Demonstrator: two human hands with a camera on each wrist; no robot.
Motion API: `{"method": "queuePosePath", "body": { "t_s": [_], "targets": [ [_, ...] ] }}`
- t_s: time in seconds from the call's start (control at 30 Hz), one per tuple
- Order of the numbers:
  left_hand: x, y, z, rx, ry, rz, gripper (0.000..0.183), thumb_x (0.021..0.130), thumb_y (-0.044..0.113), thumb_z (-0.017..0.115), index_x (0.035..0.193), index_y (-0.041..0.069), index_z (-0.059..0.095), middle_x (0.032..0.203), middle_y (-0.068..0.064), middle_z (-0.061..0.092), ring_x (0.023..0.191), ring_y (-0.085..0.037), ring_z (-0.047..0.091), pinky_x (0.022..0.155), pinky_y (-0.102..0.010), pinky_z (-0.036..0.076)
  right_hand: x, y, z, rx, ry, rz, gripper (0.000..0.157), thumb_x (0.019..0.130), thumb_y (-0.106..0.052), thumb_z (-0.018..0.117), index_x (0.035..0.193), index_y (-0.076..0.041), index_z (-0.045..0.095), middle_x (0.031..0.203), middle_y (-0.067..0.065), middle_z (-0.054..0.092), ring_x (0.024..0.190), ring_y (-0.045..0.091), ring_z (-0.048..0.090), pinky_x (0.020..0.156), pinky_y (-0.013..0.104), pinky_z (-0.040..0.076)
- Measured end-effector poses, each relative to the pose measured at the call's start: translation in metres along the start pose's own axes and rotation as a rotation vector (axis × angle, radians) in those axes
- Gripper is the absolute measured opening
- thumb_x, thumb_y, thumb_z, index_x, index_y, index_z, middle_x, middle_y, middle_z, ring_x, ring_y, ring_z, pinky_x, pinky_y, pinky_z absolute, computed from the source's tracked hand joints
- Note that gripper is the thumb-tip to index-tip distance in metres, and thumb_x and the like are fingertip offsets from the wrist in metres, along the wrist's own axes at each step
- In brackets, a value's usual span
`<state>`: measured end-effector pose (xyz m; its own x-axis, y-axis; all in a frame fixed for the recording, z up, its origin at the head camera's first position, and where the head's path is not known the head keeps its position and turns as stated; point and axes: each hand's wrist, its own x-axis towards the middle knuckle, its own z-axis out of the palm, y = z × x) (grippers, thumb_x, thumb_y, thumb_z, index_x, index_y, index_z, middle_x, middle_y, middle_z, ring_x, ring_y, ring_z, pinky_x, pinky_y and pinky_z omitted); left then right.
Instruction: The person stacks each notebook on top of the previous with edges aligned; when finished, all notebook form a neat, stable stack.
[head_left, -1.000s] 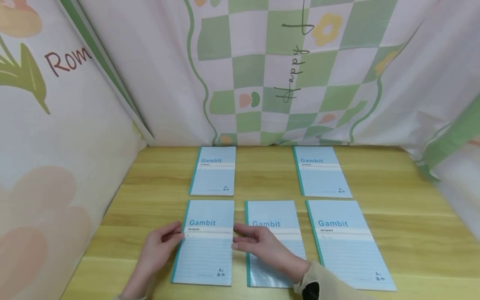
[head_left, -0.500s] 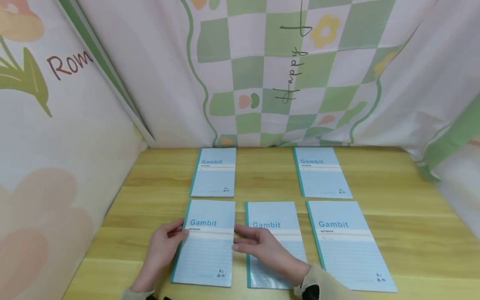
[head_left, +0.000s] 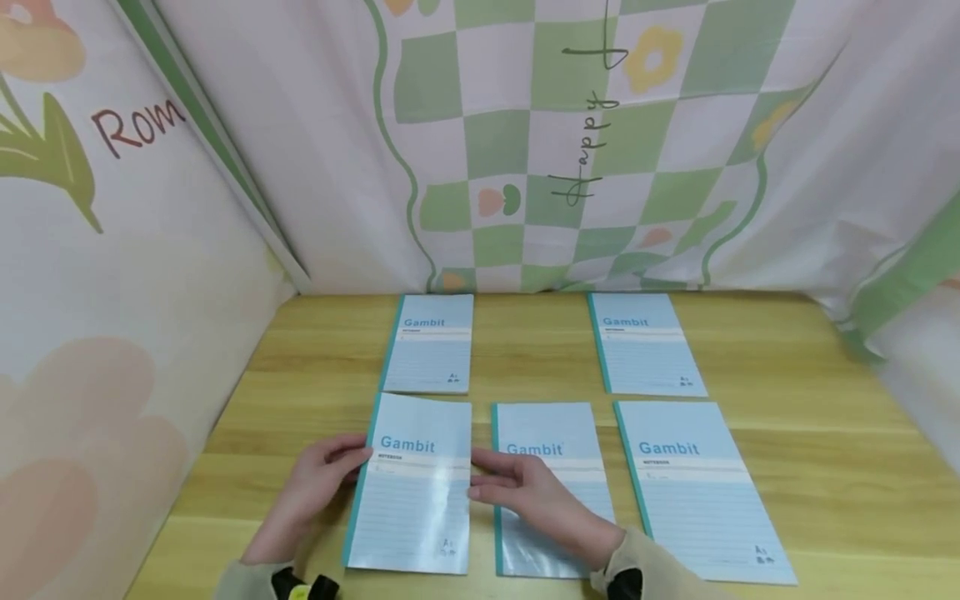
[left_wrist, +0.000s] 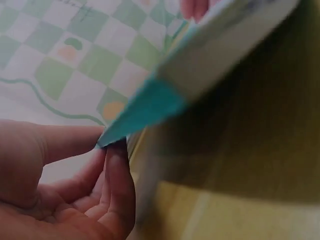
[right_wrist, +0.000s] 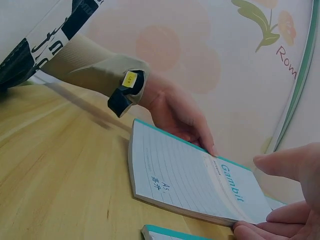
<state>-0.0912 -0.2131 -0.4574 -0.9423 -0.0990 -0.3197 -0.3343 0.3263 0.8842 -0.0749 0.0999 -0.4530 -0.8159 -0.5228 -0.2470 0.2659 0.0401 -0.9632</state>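
My left hand [head_left: 311, 483] pinches the teal spine of the front-left light-blue Gambit notebook [head_left: 412, 508], thumb above and fingers beneath. In the left wrist view the notebook's spine end [left_wrist: 155, 110] is tilted up, a dark shadow under it. My right hand [head_left: 540, 504] is at the opposite long edge. Its fingers are fairly straight, with the tips right at that edge in the right wrist view, and the thumb [right_wrist: 280, 162] stands apart from the cover. Under the right hand lies the front-middle notebook [head_left: 551, 425], partly covered by it.
More matching notebooks lie flat on the wooden table [head_left: 840, 467]: one back left [head_left: 427, 358], one back right [head_left: 648, 358], one front right [head_left: 705, 508]. A patterned curtain [head_left: 495, 142] hangs along the table's far edge, and a printed wall covering [head_left: 135, 292] stands at left.
My left hand has taken the front-left notebook's spine and raised it from lying flat; its cover now catches glare and its top edge reaches the back-left notebook. The right hand stays nearly still.
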Motion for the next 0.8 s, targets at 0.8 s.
{"method": "queuePosePath", "body": {
  "t_s": [0.8],
  "targets": [
    [0.012,0.009,0.000,-0.140,-0.046,-0.108,0.047,0.097,0.025,0.072,0.139,0.007,0.061,0.129,-0.012,0.067,0.107,-0.022,0.066,0.090,-0.037,0.056,0.012,-0.001,-0.012,0.020,0.026,0.025,0.066,0.100,-0.017,0.068,0.152,0.008,0.037,0.125,0.020,0.067,0.096,0.027,0.070,0.080,0.038,0.060]
  ]
}}
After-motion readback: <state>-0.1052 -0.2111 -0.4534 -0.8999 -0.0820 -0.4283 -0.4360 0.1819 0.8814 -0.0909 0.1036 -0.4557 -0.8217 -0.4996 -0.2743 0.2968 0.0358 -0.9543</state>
